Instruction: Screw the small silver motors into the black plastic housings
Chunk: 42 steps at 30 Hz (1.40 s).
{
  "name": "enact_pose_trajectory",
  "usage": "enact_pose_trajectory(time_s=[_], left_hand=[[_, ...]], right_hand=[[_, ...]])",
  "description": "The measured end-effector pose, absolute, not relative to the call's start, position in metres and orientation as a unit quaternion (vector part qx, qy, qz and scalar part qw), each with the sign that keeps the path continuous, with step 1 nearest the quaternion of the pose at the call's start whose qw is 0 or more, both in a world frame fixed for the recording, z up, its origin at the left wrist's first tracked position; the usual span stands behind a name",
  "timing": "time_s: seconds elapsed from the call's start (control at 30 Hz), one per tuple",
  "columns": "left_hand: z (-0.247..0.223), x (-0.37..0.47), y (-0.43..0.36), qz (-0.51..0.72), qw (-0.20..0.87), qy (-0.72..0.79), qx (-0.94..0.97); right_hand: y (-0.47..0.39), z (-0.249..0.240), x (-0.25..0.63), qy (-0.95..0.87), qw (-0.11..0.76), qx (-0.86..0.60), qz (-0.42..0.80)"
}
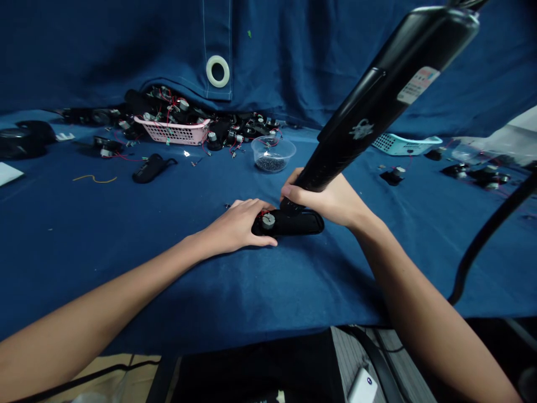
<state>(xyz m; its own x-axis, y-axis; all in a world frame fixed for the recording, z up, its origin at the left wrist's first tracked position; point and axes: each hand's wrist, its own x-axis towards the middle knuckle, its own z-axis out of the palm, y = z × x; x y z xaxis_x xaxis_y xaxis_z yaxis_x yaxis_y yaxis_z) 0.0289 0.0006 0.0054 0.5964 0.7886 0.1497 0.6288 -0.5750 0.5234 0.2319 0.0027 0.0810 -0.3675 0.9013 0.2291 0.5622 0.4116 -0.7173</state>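
An elongated black plastic housing (300,223) lies on the blue cloth, with a small round silver motor (268,220) and red wires at its left end. My left hand (241,224) grips that left end, thumb on the near side and fingers on the far side. In my right hand (323,196) is a long black electric screwdriver (352,112), held near its lower end and slanting up to the right. Its tip meets the middle of the housing; the exact contact point is hidden.
Just beyond my hands stands a clear plastic bowl (273,154) of small dark screws. A pink basket (176,132) overflows with wired black parts; a light-blue basket (405,144) sits at right. A closed black housing (153,168) lies at left. A black cable (482,240) curves at right.
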Motion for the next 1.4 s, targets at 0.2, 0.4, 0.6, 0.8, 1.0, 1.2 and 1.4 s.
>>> enact_pose_trajectory(time_s=[0.2,0.4,0.6,0.8,1.0,1.2,1.4], left_hand=[[0.004,0.028,0.002,0.195,0.212,0.392,0.874],[0.002,0.028,0.002,0.198,0.214,0.387,0.875],[0.001,0.027,0.002,0.202,0.208,0.381,0.878],[0.001,0.027,0.003,0.205,0.21,0.372,0.881],[0.002,0.027,0.002,0.197,0.208,0.378,0.88],[0.002,0.028,0.002,0.197,0.207,0.376,0.882],[-0.001,0.03,0.004,0.207,0.2,0.366,0.885]], right_hand=[[0.004,0.081,0.23,-0.785,0.297,-0.463,0.284],[0.006,0.081,0.229,-0.748,0.292,-0.451,0.39],[0.014,0.073,0.233,-0.695,0.269,-0.386,0.544],[0.02,0.062,0.237,-0.626,0.285,-0.352,0.635],[0.018,0.055,0.236,-0.61,0.309,-0.342,0.644],[0.014,0.055,0.233,-0.639,0.333,-0.361,0.592],[0.012,0.056,0.231,-0.672,0.338,-0.384,0.536]])
